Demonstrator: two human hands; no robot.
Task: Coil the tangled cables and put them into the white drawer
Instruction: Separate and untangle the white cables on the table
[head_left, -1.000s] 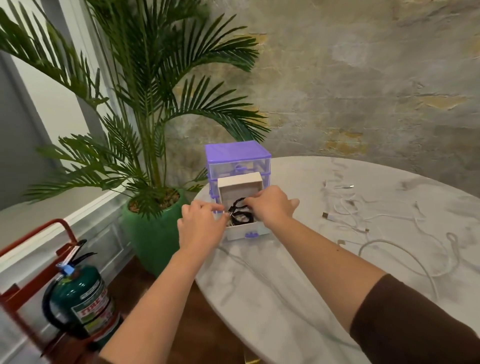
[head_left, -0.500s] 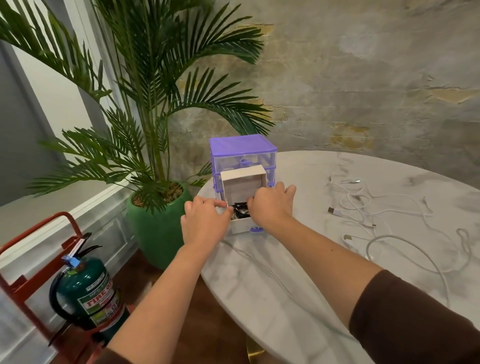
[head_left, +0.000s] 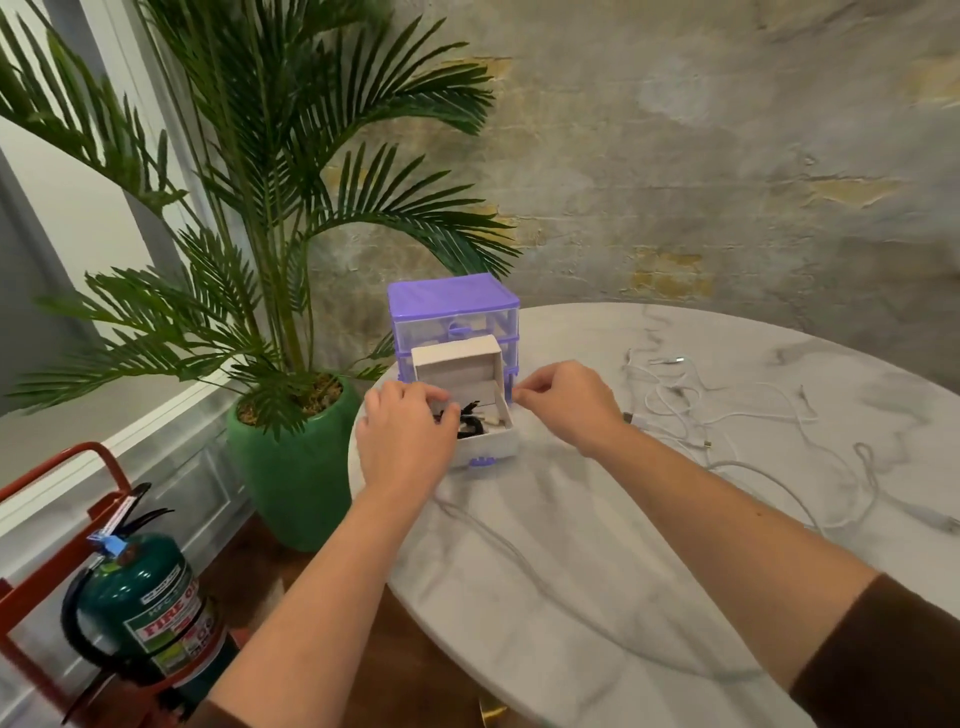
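Cables: the black coil (head_left: 467, 422) lies in the white drawer (head_left: 480, 444) under the curled left hand (head_left: 404, 435), while limp, light white cables (head_left: 727, 421) sprawl on the bench (head_left: 597, 545) beside the loosely curled right hand (head_left: 563, 408); gather them mid-run, clear of plugs.

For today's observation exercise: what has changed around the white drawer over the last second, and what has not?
The right hand left the black cable and drew back to the white drawer's right side. The left hand stayed at its left edge. The white cables lie unmoved.
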